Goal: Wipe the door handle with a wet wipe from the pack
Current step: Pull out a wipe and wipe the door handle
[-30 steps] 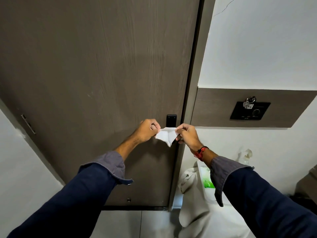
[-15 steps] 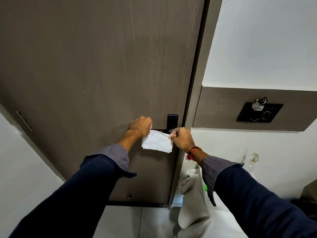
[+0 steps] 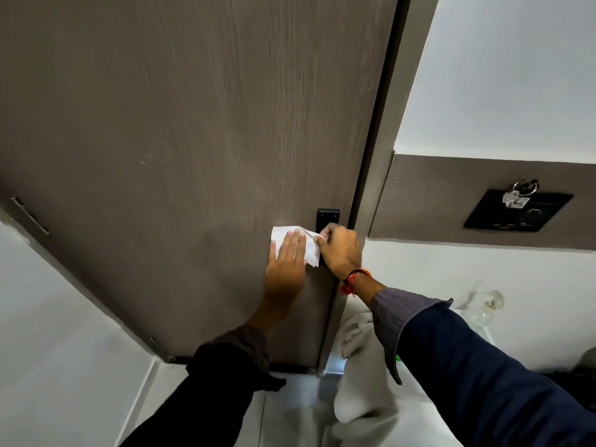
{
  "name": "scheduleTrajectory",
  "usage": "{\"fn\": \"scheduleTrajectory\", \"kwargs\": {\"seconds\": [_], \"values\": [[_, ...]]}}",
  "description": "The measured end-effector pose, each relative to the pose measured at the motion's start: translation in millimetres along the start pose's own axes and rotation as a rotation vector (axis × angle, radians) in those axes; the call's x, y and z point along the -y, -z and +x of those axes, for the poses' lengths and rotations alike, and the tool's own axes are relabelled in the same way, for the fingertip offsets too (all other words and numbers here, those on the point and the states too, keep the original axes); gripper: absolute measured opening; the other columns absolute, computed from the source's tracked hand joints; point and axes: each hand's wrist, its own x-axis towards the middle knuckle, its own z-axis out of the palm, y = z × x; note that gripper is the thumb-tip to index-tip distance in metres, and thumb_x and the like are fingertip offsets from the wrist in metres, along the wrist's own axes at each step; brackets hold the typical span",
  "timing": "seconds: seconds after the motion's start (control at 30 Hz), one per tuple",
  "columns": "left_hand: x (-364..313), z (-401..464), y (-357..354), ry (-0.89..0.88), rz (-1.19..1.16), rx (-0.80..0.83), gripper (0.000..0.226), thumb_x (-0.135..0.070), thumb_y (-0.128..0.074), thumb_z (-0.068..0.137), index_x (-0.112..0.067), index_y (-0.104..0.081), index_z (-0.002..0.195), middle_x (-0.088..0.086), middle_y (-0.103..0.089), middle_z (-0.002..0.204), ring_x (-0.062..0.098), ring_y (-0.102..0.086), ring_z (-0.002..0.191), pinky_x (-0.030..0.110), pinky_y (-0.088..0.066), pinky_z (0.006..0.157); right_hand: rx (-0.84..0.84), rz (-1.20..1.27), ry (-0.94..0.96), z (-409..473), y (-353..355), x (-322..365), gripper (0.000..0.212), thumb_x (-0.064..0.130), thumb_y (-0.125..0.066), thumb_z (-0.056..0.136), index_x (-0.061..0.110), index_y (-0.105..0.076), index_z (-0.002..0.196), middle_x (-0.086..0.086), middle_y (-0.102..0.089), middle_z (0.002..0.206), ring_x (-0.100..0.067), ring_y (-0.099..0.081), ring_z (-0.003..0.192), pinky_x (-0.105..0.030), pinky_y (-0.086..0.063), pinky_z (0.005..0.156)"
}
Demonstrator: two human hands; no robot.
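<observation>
Since half second ago I see left hand (image 3: 287, 256) changed from fist to flat palm, now pressing wet wipe (image 3: 295, 243) against door (image 3: 193, 140). Left fingers (image 3: 295, 241) straight, close together, lying over wipe middle. Wipe spread just left of black handle plate (image 3: 328, 217); handle itself hidden, cannot tell. Right hand (image 3: 342, 250) beside it, fingers pinching wipe right upper corner. Red thread band (image 3: 353, 280) on right wrist. Key bunch (image 3: 519, 195) hangs at wall panel, well apart.
</observation>
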Motion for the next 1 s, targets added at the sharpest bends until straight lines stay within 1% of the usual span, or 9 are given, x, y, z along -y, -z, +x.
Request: {"fn": "scheduleTrajectory", "kwargs": {"seconds": [0.1,0.2,0.3,0.43,0.6,0.77,0.83,0.9,1.0], "values": [[-9,-6,-9,0.064,0.001,0.106,0.062,-0.031,-0.044,0.105,-0.003,-0.028,0.158,0.017,-0.027,0.165,0.033,-0.026,0.154,0.055,-0.030,0.122,-0.119,-0.224,0.263,-7,8,-5,0.026,0.027,-0.066,0.098,0.012,-0.065,0.120,-0.009,-0.067,0.116,-0.025,-0.063,0.105,-0.047,-0.060,0.084],[-25,-6,-11,0.169,-0.042,0.136,0.077,-0.046,-0.046,0.101,-0.001,-0.022,0.159,0.019,-0.021,0.167,0.033,-0.021,0.155,0.054,-0.026,0.124,-0.329,-0.422,0.574,-8,30,-20,0.051,0.027,-0.063,0.095,0.006,-0.054,0.140,-0.016,-0.053,0.139,-0.029,-0.053,0.123,-0.051,-0.053,0.100],[-49,-6,-13,0.287,-0.122,0.102,0.084,-0.053,-0.045,0.100,0.001,-0.019,0.159,0.021,-0.015,0.168,0.034,-0.016,0.157,0.050,-0.022,0.127,-0.381,-0.591,0.689,1,61,-39,0.077,0.031,-0.058,0.094,0.004,-0.028,0.160,-0.019,-0.023,0.167,-0.033,-0.023,0.156,-0.055,-0.024,0.126],[-93,0,-8,0.469,-0.275,0.085,0.084,-0.051,-0.048,0.101,0.008,-0.024,0.155,0.026,-0.021,0.165,0.037,-0.022,0.155,0.048,-0.028,0.125,-0.470,-0.775,0.666,26,101,-63,0.084,0.038,-0.046,0.099,0.005,-0.006,0.165,-0.014,0.008,0.173,-0.026,0.009,0.160,-0.051,0.004,0.130],[-121,29,-1,0.735,-0.424,-0.042,0.075,-0.040,-0.049,0.105,0.016,-0.029,0.151,0.034,-0.024,0.160,0.044,-0.026,0.151,0.050,-0.034,0.121,-0.484,-0.854,0.768,51,113,-88,0.078,0.045,-0.036,0.106,0.010,0.003,0.165,-0.006,0.015,0.172,-0.021,0.011,0.160,-0.046,0.007,0.130],[-125,64,8,0.950,-0.586,-0.233,0.047,-0.015,-0.058,0.102,0.018,-0.051,0.135,0.046,-0.046,0.141,0.058,-0.047,0.133,0.064,-0.049,0.102,-0.552,-0.828,0.844,62,111,-95,0.075,0.046,-0.031,0.108,0.010,0.000,0.165,-0.005,0.017,0.172,-0.020,0.014,0.160,-0.044,0.012,0.130],[-135,68,-5,0.906,-0.479,-0.228,0.029,-0.006,-0.043,0.107,0.010,-0.065,0.118,0.048,-0.054,0.130,0.064,-0.050,0.126,0.067,-0.051,0.096,-0.575,-0.814,0.884,64,110,-96,0.074,0.046,-0.032,0.108,0.010,-0.001,0.165,-0.005,0.018,0.172,-0.020,0.014,0.160,-0.043,0.013,0.130],[-151,64,-17,0.853,-0.407,-0.151,0.054,-0.011,-0.017,0.113,0.006,-0.067,0.122,0.047,-0.045,0.141,0.065,-0.034,0.137,0.062,-0.043,0.108,-0.585,-0.799,0.909,67,111,-97,0.075,0.046,-0.033,0.108,0.009,0.000,0.165,-0.005,0.020,0.171,-0.020,0.016,0.159,-0.043,0.014,0.129],[-157,61,-25,0.942,-0.513,-0.102,0.089,-0.028,0.033,0.099,0.002,-0.028,0.155,0.038,0.000,0.163,0.050,0.010,0.153,0.051,-0.019,0.125,-0.625,-0.795,0.931,69,109,-97,0.075,0.045,-0.034,0.108,0.008,-0.001,0.164,-0.006,0.020,0.171,-0.020,0.017,0.159,-0.044,0.014,0.129]]}}
